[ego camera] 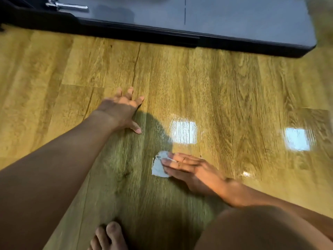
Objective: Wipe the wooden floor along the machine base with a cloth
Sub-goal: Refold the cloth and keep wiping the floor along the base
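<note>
I see a bare foot [108,235] at six o'clock. My right hand [192,170] presses straight fingers flat on the cloth [158,167]. The cloth's long axis runs twelve-to-six, and it lies at five o'clock from my splayed left hand [120,110], which holds nothing.

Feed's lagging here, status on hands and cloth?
Left hand spread on wooden floor. Right hand flat, pressing cloth down. Nothing between cloth and machine base.

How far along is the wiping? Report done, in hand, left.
Done: the glossy, streaked floor beside the cloth looks wiped. In hand: the right hand presses the cloth flat; the left hand braces on the boards. Left: the strip against the machine base; the cloth lies well short of it.
</note>
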`<state>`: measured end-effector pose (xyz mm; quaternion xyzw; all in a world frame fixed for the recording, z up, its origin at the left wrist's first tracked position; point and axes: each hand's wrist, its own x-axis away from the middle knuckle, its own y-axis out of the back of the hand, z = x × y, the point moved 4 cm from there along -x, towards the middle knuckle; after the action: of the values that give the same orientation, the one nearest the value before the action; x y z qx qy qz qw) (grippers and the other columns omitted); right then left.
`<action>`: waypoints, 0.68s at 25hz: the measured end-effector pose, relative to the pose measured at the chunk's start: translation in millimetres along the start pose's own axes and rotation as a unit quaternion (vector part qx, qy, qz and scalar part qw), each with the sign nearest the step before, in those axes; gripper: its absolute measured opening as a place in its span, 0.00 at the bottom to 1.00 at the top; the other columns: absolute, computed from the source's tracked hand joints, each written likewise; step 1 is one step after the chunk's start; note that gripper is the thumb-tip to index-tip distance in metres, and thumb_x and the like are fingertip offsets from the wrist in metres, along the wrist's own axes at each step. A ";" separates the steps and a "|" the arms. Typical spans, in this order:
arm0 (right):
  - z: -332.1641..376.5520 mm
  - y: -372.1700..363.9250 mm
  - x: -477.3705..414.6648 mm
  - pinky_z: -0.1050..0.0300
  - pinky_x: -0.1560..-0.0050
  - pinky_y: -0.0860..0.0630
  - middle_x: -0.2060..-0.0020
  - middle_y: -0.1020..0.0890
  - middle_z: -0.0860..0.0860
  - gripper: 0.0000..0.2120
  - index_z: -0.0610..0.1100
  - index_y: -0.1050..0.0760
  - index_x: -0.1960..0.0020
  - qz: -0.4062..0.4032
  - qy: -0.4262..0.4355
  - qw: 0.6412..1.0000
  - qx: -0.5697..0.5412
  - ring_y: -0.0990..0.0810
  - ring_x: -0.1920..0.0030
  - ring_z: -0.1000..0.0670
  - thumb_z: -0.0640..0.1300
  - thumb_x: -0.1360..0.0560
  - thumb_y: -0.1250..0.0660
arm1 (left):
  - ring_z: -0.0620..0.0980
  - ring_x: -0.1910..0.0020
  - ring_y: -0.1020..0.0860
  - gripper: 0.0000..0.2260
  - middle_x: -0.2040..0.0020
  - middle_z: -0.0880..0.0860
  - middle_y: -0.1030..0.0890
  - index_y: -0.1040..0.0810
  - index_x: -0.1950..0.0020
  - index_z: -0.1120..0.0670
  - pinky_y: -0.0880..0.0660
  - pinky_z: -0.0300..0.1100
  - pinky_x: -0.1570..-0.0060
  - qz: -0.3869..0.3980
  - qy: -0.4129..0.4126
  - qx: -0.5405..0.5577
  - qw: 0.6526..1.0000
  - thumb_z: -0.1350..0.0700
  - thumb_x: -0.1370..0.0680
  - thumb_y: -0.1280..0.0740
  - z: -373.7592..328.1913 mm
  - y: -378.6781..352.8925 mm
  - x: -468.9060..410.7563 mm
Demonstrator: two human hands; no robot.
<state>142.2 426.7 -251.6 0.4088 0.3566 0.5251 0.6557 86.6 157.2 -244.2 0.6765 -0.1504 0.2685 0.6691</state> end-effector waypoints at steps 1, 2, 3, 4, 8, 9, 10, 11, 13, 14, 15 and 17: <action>-2.4 0.1 0.1 0.49 0.38 0.26 0.38 0.22 0.47 0.23 0.44 0.26 0.34 0.010 0.058 0.998 0.002 0.25 0.36 0.45 0.32 0.27 0.36 | 0.62 0.24 0.54 0.57 0.22 0.54 0.61 0.61 0.23 0.43 0.40 0.58 0.32 0.003 0.011 -0.011 1.000 0.30 0.40 0.29 1.4 0.0 -0.4; -12.6 8.6 -10.4 0.50 0.35 0.31 0.36 0.24 0.49 0.23 0.45 0.26 0.34 0.016 0.094 0.995 0.027 0.27 0.34 0.47 0.33 0.28 0.35 | 0.63 0.24 0.53 0.58 0.22 0.55 0.60 0.63 0.24 0.43 0.40 0.58 0.32 0.012 0.022 -0.013 1.000 0.29 0.41 0.29 2.7 0.3 -0.5; -29.5 17.5 -27.5 0.51 0.35 0.32 0.35 0.25 0.50 0.25 0.46 0.26 0.34 0.019 0.083 0.995 0.051 0.29 0.33 0.48 0.32 0.29 0.34 | 0.64 0.24 0.53 0.59 0.22 0.56 0.60 0.64 0.24 0.43 0.41 0.58 0.32 0.023 0.028 -0.011 0.999 0.28 0.41 0.29 3.7 -0.1 -0.7; -50.4 26.3 -47.0 0.50 0.35 0.30 0.33 0.27 0.51 0.26 0.46 0.27 0.34 0.017 0.024 0.998 0.058 0.30 0.32 0.49 0.31 0.30 0.34 | 0.64 0.25 0.52 0.60 0.22 0.57 0.59 0.65 0.24 0.44 0.41 0.58 0.31 0.030 0.027 -0.009 0.999 0.28 0.41 0.29 3.5 0.9 -1.8; -72.7 33.8 -78.3 0.48 0.43 0.22 0.27 0.38 0.50 0.32 0.47 0.37 0.27 -0.007 -0.175 0.984 0.040 0.33 0.29 0.48 0.28 0.27 0.39 | 0.64 0.26 0.43 0.56 0.23 0.60 0.50 0.57 0.22 0.46 0.41 0.56 0.31 0.044 0.006 -0.021 0.999 0.35 0.39 0.25 4.9 8.7 -8.0; -61.0 26.5 -68.6 0.51 0.49 0.19 0.26 0.38 0.48 0.34 0.48 0.38 0.26 -0.001 -0.148 0.988 0.043 0.28 0.33 0.46 0.28 0.28 0.39 | 0.63 0.29 0.37 0.52 0.24 0.60 0.43 0.50 0.22 0.47 0.37 0.55 0.33 0.045 0.001 -0.021 0.999 0.38 0.38 0.24 4.5 8.9 -8.4; -45.9 20.2 -55.9 0.54 0.51 0.19 0.27 0.36 0.48 0.35 0.48 0.37 0.26 0.017 -0.099 0.994 0.041 0.24 0.36 0.47 0.27 0.30 0.37 | 0.62 0.33 0.32 0.47 0.27 0.60 0.35 0.43 0.25 0.48 0.33 0.54 0.36 0.043 -0.006 -0.019 0.999 0.40 0.37 0.23 3.6 8.5 -8.6; -34.3 16.1 -43.8 0.54 0.46 0.21 0.29 0.33 0.48 0.34 0.47 0.34 0.28 0.034 -0.033 0.999 0.025 0.25 0.36 0.48 0.28 0.32 0.35 | 0.61 0.37 0.28 0.43 0.32 0.59 0.29 0.38 0.28 0.50 0.30 0.53 0.40 0.040 -0.013 -0.020 0.999 0.42 0.37 0.23 2.1 7.8 -8.8; -41.9 19.4 -42.8 0.58 0.48 0.20 0.31 0.30 0.49 0.27 0.46 0.29 0.31 0.061 0.053 0.997 0.009 0.24 0.37 0.55 0.31 0.28 0.38 | 0.60 0.40 0.26 0.41 0.35 0.59 0.27 0.34 0.30 0.52 0.28 0.52 0.43 0.030 -0.018 -0.027 0.999 0.41 0.38 0.22 0.0 8.0 -9.5; -55.8 29.2 -58.3 0.67 0.59 0.20 0.30 0.30 0.49 0.25 0.47 0.31 0.30 0.072 0.024 0.997 -0.003 0.21 0.45 0.61 0.33 0.25 0.44 | 0.60 0.40 0.26 0.42 0.35 0.59 0.27 0.34 0.30 0.52 0.28 0.52 0.44 0.027 -0.017 -0.030 0.999 0.41 0.39 0.22 -0.2 9.2 -9.5; -76.0 39.5 -78.4 0.71 0.67 0.23 0.29 0.32 0.48 0.25 0.50 0.33 0.28 0.062 -0.039 0.997 -0.005 0.19 0.54 0.63 0.33 0.23 0.48 | 0.60 0.40 0.26 0.43 0.35 0.59 0.27 0.34 0.30 0.52 0.28 0.52 0.44 0.025 -0.015 -0.031 0.999 0.40 0.39 0.22 0.1 10.9 -10.2; -110.9 53.9 -110.4 0.64 0.60 0.19 0.28 0.34 0.49 0.26 0.50 0.35 0.28 -0.012 -0.144 0.989 0.022 0.19 0.47 0.56 0.32 0.22 0.45 | 0.61 0.39 0.27 0.46 0.34 0.60 0.28 0.37 0.28 0.52 0.29 0.53 0.42 0.026 -0.010 -0.036 0.999 0.39 0.40 0.22 2.2 13.0 -10.3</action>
<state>-0.2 342.5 -243.9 0.4904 0.2749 0.4447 0.6972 71.3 152.7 -239.1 0.6506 -0.1841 0.2734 0.6841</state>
